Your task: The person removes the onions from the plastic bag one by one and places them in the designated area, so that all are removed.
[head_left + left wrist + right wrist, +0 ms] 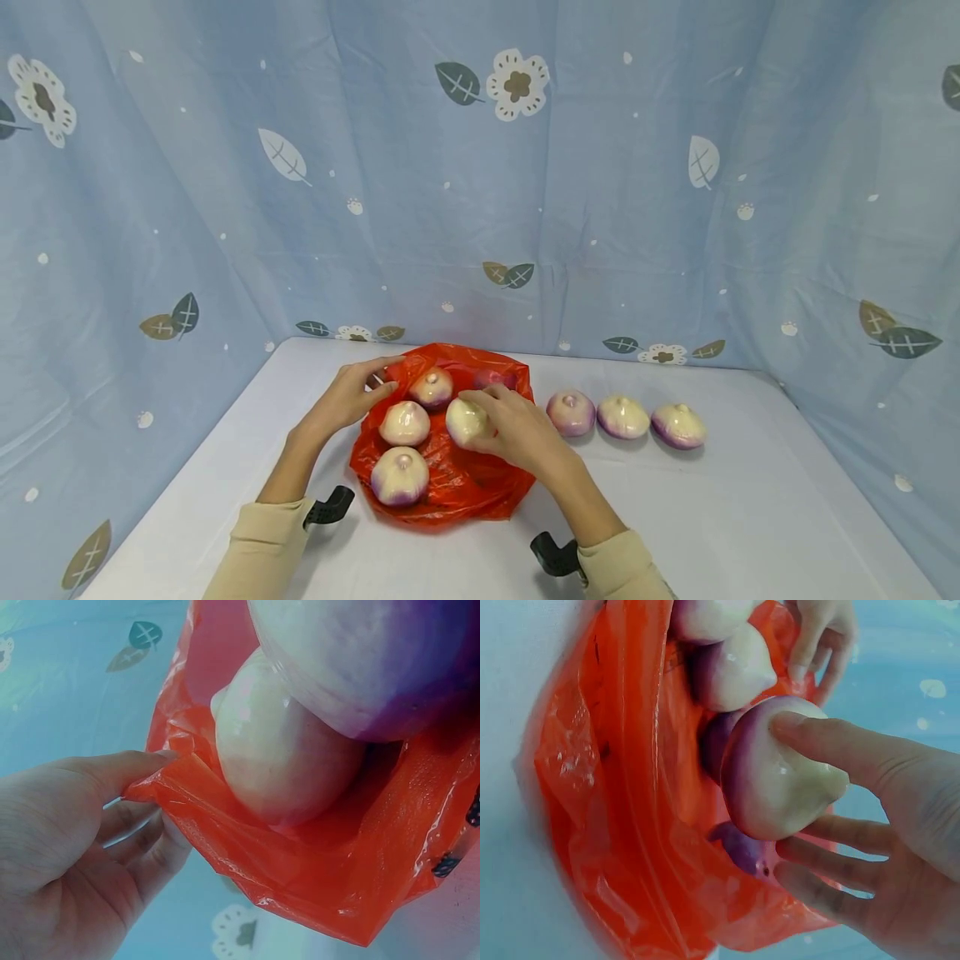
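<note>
My right hand (517, 429) grips a white and purple onion (466, 422) between thumb and fingers, over the open mouth of a red plastic bag (468, 487). In the right wrist view the thumb lies across this onion (769, 784), and its pointed tip faces the palm. My left hand (352, 396) is at the bag's left edge. The left wrist view shows it pinching the rim of the bag (300, 874), thumb on one side and fingers on the other. Onions (405, 423) lie in a row along the bag's left side, and something purple (742, 849) sits deeper inside.
Just right of the bag, three more onions (622, 417) stand in a row on the white table (750, 517). A blue curtain with leaves and flowers (600, 167) hangs behind the table and along both sides.
</note>
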`<state>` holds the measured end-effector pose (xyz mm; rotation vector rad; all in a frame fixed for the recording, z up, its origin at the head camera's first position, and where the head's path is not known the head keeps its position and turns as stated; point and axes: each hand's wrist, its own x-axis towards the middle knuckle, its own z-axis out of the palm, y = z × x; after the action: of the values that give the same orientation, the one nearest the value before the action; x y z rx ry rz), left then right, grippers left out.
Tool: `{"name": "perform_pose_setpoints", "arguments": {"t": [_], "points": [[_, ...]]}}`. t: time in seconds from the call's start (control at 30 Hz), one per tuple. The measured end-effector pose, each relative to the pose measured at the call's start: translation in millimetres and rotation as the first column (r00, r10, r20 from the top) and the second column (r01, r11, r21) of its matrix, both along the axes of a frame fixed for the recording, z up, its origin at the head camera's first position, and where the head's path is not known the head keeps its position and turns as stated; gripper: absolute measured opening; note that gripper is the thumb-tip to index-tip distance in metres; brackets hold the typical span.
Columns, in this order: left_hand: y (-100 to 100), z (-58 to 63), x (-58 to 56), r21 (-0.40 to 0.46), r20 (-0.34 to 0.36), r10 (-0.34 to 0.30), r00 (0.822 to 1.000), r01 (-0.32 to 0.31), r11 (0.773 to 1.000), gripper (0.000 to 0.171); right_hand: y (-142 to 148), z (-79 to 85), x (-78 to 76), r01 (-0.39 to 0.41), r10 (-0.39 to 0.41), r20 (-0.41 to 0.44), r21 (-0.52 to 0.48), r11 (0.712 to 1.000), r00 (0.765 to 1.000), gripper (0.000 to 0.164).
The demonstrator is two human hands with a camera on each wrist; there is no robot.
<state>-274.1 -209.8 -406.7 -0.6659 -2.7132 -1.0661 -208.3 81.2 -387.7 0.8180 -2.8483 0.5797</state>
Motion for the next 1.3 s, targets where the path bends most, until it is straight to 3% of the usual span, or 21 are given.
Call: {"name": "perform_pose_setpoints", "arguments": {"t": [0.47, 0.67, 1.3], "points": [[-0.4, 1.0, 2.1, 0.002, 0.000, 0.000, 1.000, 0.000, 1.000, 0.045, 29.2, 6.6, 13.9, 0.037, -0.038, -0.016, -0.054, 0.998, 0.999, 0.064], [-0.9, 0.4, 2.2, -0.003, -0.001, 0.005, 1.000, -0.005, 1.000, 0.045, 43.3, 10.1, 20.9, 0.073, -0.074, -0.055, -0.033, 0.997, 0.996, 0.065], [-0.7, 0.4, 1.0, -0.015, 0.005, 0.008, 1.000, -0.008, 1.000, 0.045, 99.2, 3.6, 29.3, 0.126, -0.130, -0.119, -0.034, 0.991, 0.984, 0.069]]}}
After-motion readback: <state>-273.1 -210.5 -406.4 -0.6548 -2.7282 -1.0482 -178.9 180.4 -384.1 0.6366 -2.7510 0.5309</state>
